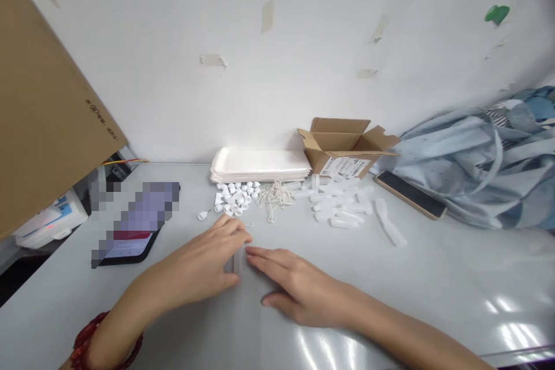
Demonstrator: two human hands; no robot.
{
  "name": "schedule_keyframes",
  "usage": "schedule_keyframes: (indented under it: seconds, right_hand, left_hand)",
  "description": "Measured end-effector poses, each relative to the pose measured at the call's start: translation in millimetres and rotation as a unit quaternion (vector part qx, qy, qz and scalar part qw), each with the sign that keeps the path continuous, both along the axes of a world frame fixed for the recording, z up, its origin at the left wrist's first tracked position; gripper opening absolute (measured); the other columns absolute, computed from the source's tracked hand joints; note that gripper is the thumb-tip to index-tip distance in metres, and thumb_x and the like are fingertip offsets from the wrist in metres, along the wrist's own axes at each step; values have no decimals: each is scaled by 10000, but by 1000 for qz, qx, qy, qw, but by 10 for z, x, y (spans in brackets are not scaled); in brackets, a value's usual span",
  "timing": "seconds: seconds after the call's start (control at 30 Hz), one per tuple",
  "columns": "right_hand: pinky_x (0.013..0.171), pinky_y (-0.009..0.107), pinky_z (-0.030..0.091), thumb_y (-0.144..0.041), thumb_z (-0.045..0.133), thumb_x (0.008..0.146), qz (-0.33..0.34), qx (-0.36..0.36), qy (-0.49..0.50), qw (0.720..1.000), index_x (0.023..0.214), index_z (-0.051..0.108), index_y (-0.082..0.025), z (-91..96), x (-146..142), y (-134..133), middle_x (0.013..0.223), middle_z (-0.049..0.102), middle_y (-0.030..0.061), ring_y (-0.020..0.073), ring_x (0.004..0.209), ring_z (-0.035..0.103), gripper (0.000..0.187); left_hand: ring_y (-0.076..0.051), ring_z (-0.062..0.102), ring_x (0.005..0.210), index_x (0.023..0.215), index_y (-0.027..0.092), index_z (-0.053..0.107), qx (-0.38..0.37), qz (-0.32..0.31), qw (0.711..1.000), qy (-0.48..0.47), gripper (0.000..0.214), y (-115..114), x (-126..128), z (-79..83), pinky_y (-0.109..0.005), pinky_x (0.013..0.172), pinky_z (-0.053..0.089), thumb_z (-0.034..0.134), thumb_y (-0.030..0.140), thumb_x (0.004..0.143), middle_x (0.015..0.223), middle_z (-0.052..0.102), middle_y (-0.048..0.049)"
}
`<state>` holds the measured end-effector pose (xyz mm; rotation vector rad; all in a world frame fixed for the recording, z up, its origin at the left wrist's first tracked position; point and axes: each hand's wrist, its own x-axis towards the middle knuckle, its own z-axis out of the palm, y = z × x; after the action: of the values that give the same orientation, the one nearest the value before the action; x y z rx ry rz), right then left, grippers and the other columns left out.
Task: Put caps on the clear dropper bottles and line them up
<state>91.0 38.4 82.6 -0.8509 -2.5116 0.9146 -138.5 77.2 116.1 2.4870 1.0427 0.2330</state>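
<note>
A small translucent plastic tube point(239, 261) lies on the table in front of me, between my two hands. My left hand point(212, 260) curves around its left side, thumb and fingers apart; whether they press on it I cannot tell. From the right comes my right hand point(299, 286), its fingers stretched flat and together, tips at the tube's right side and thumb apart. Beyond the hands lie a cluster of small white caps point(234, 199), a tangle of thin whitish cords point(276, 195), and a heap of translucent plastic pieces point(342, 208).
Behind the parts are a white stack of flat packets point(264, 165) and an open cardboard box point(347, 153). One phone point(141, 228) lies left, another point(410, 193) right beside blue-grey fabric point(468, 156). A large cardboard sheet point(52, 87) leans in at left.
</note>
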Motion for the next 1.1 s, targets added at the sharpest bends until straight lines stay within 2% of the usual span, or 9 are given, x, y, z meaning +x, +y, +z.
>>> schedule_keyframes:
  seconds: [0.17,0.33,0.5,0.63,0.7,0.8,0.9,1.0,1.1]
  right_hand:
    - [1116,365,328,-244,575,876,-1,2,-7,1000,1430,366,-66,10,1,-2,1462,403,186,233,1369,349,618]
    - [1111,369,331,-246,566,882,2,7,-4,1000,1432,366,-81,10,12,-17,1459,408,186,233,1369,351,608]
    - [1106,358,329,-244,562,883,19,13,3,1000,1426,380,-98,27,6,-22,1458,414,174,228,1358,368,591]
    - [1110,370,312,-254,540,896,19,36,-8,999,1427,374,-105,9,-1,-27,1464,404,171,232,1364,352,576]
    - [1104,390,314,-273,532,901,17,46,-11,999,1430,367,-118,-4,-2,-31,1459,408,172,240,1358,355,575]
    - [1083,386,344,-283,538,898,10,44,-10,999,1417,383,-124,-3,-1,-35,1451,415,170,249,1328,393,564]
    - [1043,362,395,-297,543,897,-10,40,-8,999,1401,402,-121,22,4,-32,1414,454,170,251,1266,461,552]
    - [1010,333,414,-289,522,912,-28,85,-10,996,1351,453,-92,42,37,9,1330,523,178,241,1221,497,486]
    - [874,324,450,-155,451,921,-82,194,-63,975,1153,584,-95,47,140,117,1047,657,142,219,1014,594,274]
  left_hand:
    - [-256,478,1094,1080,264,577,-25,17,999,17,390,-4,-11,-12,-353,854,456,645,206,701,1086,560,-36]
    - [-254,476,1091,1030,253,585,-41,29,999,13,339,-1,1,19,-352,881,450,624,186,700,1062,554,-31]
    - [-232,490,1085,1009,252,571,-64,9,998,13,362,-6,-6,63,-339,891,454,542,99,683,1067,555,-24]
    - [-226,479,1103,1029,263,563,-63,5,998,11,383,-20,-17,59,-344,910,451,554,93,685,1086,549,-19]
    - [-232,480,1100,1029,266,569,-58,9,998,6,348,-24,1,65,-350,898,460,595,136,707,1084,553,-20]
    - [-248,476,1114,1061,262,568,-42,27,999,-17,290,-10,71,73,-364,882,472,634,313,783,1109,555,-38]
    - [-239,464,1152,1124,248,553,-3,60,996,-59,276,36,180,31,-386,941,446,515,394,892,1166,552,-53]
    - [-220,442,1202,1162,233,563,49,71,991,-101,275,95,301,-73,-402,1021,394,395,299,955,1218,558,-55]
    - [-218,458,1186,1196,216,570,71,58,990,-106,320,125,424,-175,-408,1022,394,350,247,966,1202,587,-65]
